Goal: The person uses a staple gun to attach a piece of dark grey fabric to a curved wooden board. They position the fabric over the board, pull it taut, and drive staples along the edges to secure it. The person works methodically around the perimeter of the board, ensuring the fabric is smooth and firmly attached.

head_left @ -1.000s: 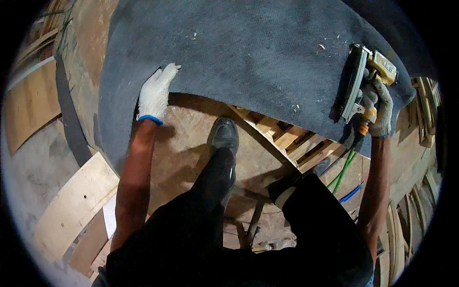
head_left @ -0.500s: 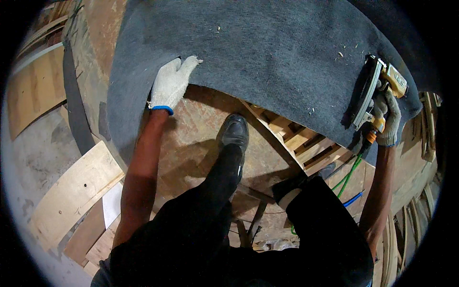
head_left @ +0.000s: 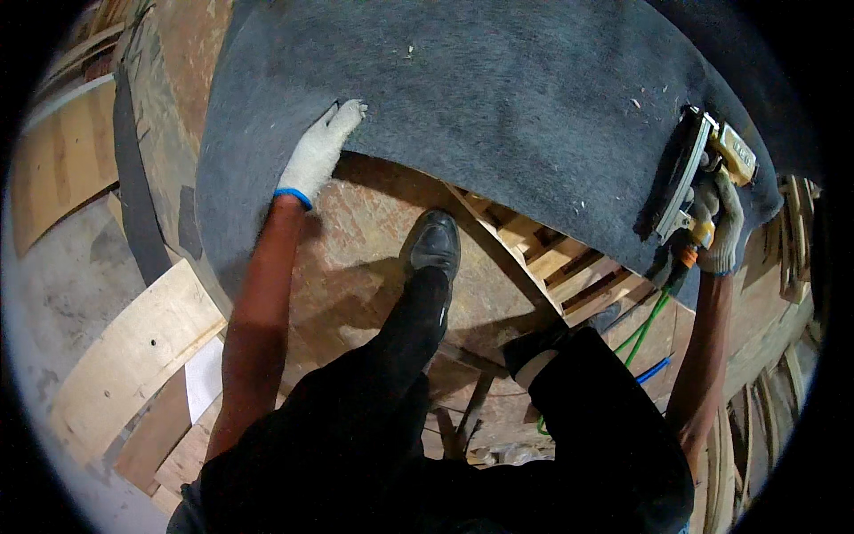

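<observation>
Lays gloved left hand at inner curved edge of dark sheet, fingers extended; impossible to tell whether pinching. Wraps gloved right hand round yellow air nailer at sheet's right end. Includes green hose, slatted wood, dark shoe between forearms.

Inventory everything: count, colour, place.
Cloth: one, dark grey, top
Bits: several, white, on cloth
Power tool: one, yellow, grey, over cloth, right
Hoses: count unclear, green, blue, below tool
Slatted frame: one, tan, partly under cloth
Curved boards: two, tan, left
Strip: one, grey, left
Sheet: one, white, lower left
Wood strips: many, brown, right
Shoes: two, black, centre
Trousers: one pair, black, bottom
Left grip: one, white glove, at cloth edge
Right grip: one, pale glove, holding tool
</observation>
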The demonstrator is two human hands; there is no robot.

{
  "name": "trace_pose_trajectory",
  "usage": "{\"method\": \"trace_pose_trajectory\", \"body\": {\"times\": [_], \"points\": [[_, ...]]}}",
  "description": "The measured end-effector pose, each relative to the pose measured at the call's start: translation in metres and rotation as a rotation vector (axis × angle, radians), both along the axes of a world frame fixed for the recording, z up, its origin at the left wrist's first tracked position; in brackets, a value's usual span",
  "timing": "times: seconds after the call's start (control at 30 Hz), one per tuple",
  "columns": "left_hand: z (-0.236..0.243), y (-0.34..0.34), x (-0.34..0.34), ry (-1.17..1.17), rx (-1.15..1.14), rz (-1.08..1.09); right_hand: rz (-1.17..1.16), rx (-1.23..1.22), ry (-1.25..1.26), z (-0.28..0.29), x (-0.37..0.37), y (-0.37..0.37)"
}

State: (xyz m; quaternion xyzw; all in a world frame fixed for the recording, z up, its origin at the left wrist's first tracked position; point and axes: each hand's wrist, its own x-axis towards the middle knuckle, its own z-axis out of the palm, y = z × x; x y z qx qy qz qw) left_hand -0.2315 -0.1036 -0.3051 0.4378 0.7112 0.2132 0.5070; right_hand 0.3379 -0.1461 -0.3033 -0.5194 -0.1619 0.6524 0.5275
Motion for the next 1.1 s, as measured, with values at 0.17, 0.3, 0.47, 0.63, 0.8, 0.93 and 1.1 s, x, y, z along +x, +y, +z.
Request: {"method": "trace_pose_trajectory", "body": {"times": [0.17,0.3,0.47,0.63,0.8,0.93,1.1], "points": [[-0.028,0.004,-0.024,-0.275,-0.006,0.017,0.032,-0.008,-0.078,0.003,0.002,0.001],[-0.060,0.008,-0.044,-0.390,-0.020,-0.012,-0.043,-0.157,-0.180,0.021,-0.018,0.004],[-0.052,0.016,-0.045,-0.399,-0.101,-0.085,0.296,-0.022,-0.344,0.083,-0.054,-0.009],[-0.052,0.019,-0.038,-0.470,-0.042,0.001,0.514,-0.151,-0.414,0.133,-0.138,0.001],[-0.057,0.023,-0.039,-0.447,-0.006,-0.059,0.983,-0.263,-0.681,0.146,-0.247,0.028],[-0.089,0.012,-0.041,-0.610,0.189,-0.019,1.257,-0.327,-0.615,0.135,-0.316,0.043],[-0.098,0.029,-0.052,-0.407,0.050,-0.127,1.290,0.014,-0.785,0.118,-0.356,0.050]]}}
